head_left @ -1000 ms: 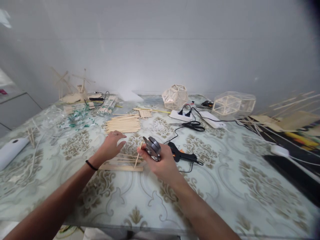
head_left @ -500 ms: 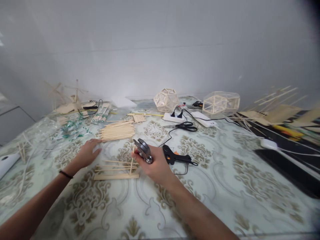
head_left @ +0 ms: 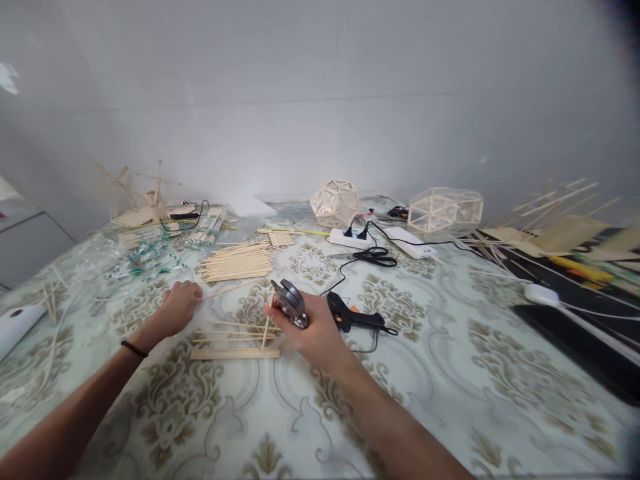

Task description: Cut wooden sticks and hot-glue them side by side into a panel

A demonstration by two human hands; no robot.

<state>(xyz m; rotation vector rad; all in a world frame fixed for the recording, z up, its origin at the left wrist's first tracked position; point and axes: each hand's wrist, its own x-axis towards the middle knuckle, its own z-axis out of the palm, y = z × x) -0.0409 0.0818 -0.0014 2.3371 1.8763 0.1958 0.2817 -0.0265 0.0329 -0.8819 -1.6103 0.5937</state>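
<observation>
My left hand [head_left: 180, 307] is closed, pinching the end of a thin wooden stick [head_left: 231, 289] that lies across the cloth in front of the stick pile [head_left: 237, 260]. In my right hand [head_left: 313, 327] sits a grey metal pair of pliers [head_left: 290, 298], jaws pointing up and left. The thumb and fingers of that same hand also hold an upright stick [head_left: 265, 332], whose foot meets a flat wooden strip [head_left: 233, 354]. Behind this strip several loose sticks [head_left: 225, 338] lie side by side. Just right of my right hand rests a black glue gun [head_left: 353, 315].
Black scissors [head_left: 375, 256] and a white power strip [head_left: 350, 238] lie beyond the glue gun. Two stick-frame models [head_left: 335, 203] stand near the wall. Green-and-clear plastic wrapping [head_left: 145, 257] is at left, a black mat [head_left: 575, 347] at right. Cables cross the patterned tablecloth [head_left: 435, 413].
My left hand has closed and drawn back slightly from the pile, now with a single stick in its fingers. My right hand keeps its grip on the pliers and upright stick.
</observation>
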